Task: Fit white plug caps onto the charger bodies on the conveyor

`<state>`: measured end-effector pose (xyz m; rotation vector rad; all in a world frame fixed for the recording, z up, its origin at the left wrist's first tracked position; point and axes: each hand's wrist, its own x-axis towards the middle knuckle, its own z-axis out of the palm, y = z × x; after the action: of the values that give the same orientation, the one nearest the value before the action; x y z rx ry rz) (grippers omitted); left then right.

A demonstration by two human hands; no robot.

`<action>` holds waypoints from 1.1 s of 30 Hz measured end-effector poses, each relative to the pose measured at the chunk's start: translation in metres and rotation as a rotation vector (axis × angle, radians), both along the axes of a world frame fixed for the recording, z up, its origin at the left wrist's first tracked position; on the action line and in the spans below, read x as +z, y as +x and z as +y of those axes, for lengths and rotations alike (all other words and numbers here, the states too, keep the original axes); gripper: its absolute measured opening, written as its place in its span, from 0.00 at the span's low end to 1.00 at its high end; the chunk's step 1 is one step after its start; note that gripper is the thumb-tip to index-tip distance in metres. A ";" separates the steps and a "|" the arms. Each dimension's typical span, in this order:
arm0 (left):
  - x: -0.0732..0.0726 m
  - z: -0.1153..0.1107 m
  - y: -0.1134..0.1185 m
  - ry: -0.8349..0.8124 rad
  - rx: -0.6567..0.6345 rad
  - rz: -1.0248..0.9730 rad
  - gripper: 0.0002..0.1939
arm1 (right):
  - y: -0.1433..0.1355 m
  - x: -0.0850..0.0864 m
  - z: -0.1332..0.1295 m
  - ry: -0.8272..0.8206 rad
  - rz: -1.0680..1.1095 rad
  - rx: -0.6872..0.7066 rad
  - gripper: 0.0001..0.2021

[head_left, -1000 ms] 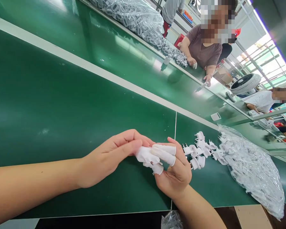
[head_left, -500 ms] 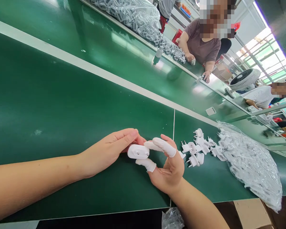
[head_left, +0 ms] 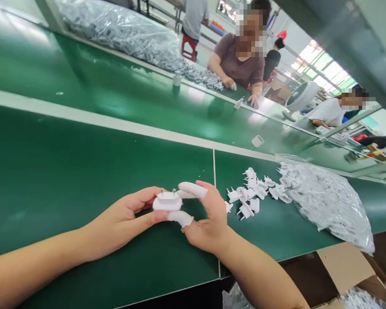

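Head view showed a white plug (head_left: 167,202) held between both hands above the green desk (head_left: 83,171), its two pins (head_left: 174,191) turned upward. The bare fingers of the left hand (head_left: 116,227) were closed on the plug's left end, thumb against its front lower edge. The fingers of the right hand (head_left: 212,219) curved in a wide loop and pinched the right end at the tips; white covers (head_left: 180,218) sat on the thumb and forefinger. Any lettering on the plug was too small to tell.

The desk's near edge slanted up to the right below the hands, with a cardboard box (head_left: 345,264) under it. A white strip (head_left: 148,131) crossed beyond the hands, and open green surface stretched between and off to the left. Room was tighter on the right: loose plugs (head_left: 251,183) lay near the right hand, beside a clear bag (head_left: 328,206) of white pieces, one corner hanging past the near edge. Beyond the strip lay a flat white piece (head_left: 257,141); a co-worker (head_left: 241,64) was at the far side.
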<state>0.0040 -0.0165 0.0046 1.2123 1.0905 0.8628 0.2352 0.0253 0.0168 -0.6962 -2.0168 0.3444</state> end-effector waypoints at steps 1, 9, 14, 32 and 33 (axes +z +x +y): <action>0.003 0.003 -0.001 -0.037 0.023 0.047 0.28 | 0.002 0.002 0.005 0.002 -0.040 -0.001 0.25; 0.031 0.135 -0.032 0.163 0.455 0.393 0.25 | 0.068 0.031 0.076 -0.424 -0.516 -0.769 0.25; 0.037 0.220 -0.060 0.276 0.721 0.619 0.15 | 0.104 0.025 0.102 -0.686 -0.623 -0.899 0.26; 0.041 0.248 0.038 0.618 0.581 0.591 0.38 | 0.081 0.025 0.093 -0.583 -0.232 -0.643 0.11; 0.039 0.259 0.063 0.607 0.489 0.558 0.35 | 0.078 0.027 0.092 -0.611 -0.274 -0.654 0.12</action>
<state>0.0666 0.2425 0.0436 1.7925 1.6904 1.3352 0.3131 0.1177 0.0439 -1.8050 -1.7928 0.4894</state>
